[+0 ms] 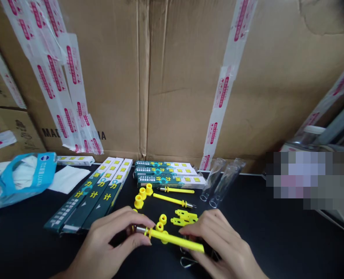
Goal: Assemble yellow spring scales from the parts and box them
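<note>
Black tabletop [270, 236]: two yellow rods [171, 199] and clear tubes [212, 180] lie unjoined; left hand [109, 244] pinches a third rod [179, 241], right hand's [222, 244] grip unclear.

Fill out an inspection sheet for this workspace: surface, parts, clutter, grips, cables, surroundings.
Surface: flat black tabletop; material unclear.
Job's things: slim yellow plastic rod with a metal tip, held up; two similar rods beyond; round yellow plastic caps; flat yellow plastic plates; clear cylindrical tubes; bent metal wire pieces, partly hidden; long green cardboard boxes.
Clutter: soft blue plastic pack and flat white sheet, both leftward.
Grips: left grip closed on the rod near its metal tip; right grip beside its plain end, contact unclear.
Cables: nothing seen.
Surroundings: large brown cardboard box with printed tape behind; right side partly pixelated.
</note>
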Motion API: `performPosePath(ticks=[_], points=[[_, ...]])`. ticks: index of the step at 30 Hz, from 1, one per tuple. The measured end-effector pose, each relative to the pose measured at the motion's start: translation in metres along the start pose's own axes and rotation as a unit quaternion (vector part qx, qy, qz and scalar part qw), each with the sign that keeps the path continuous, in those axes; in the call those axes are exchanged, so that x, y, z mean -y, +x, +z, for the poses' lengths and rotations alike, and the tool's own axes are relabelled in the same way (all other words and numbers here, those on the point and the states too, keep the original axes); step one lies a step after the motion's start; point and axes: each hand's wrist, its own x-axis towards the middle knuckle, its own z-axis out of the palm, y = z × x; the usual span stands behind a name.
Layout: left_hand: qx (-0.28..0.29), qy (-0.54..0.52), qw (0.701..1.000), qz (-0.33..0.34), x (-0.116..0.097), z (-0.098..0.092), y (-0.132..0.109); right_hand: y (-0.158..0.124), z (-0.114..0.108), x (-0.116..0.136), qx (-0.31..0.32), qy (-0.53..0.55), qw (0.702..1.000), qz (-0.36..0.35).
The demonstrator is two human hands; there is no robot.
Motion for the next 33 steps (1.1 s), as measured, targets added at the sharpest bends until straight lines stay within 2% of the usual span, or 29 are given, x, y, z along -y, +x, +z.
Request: performPosePath(ticks=[4, 7, 11, 15, 19, 26, 30, 33], points=[[-0.03, -0.046, 0.995, -0.085, 0.01, 0.002, -0.002, 0.0, 0.0, 0.0, -0.017, -0.01, 1.0, 0.01], [-0.042, -0.092, 0.985, -0.139, 0.02, 0.004, -0.005, -0.001, -0.001, -0.001, 0.003, -0.003, 1.0, 0.029], [-0.037, -0.087, 0.987, -0.127, 0.017, 0.003, -0.005, -0.003, -0.004, -0.002, 0.007, -0.022, 0.999, 0.037], [-0.027, -0.065, 0.993, -0.094, 0.006, 0.001, -0.001, -0.002, -0.004, -0.003, -0.007, -0.012, 1.0, 0.009], [-0.027, -0.064, 0.994, -0.08, 0.006, 0.001, -0.001, -0.002, 0.0, -0.003, -0.021, -0.008, 1.0, 0.005], [0.014, -0.074, 0.974, -0.212, 0.017, -0.004, -0.01, -0.005, -0.007, -0.007, 0.012, -0.086, 0.992, 0.093], [0.026, -0.089, 0.97, -0.227, 0.014, -0.002, -0.009, -0.008, -0.017, -0.013, 0.035, -0.096, 0.986, 0.131], [-0.004, -0.103, 0.965, -0.241, 0.008, 0.001, -0.007, -0.011, -0.019, -0.017, 0.058, -0.089, 0.98, 0.169]])
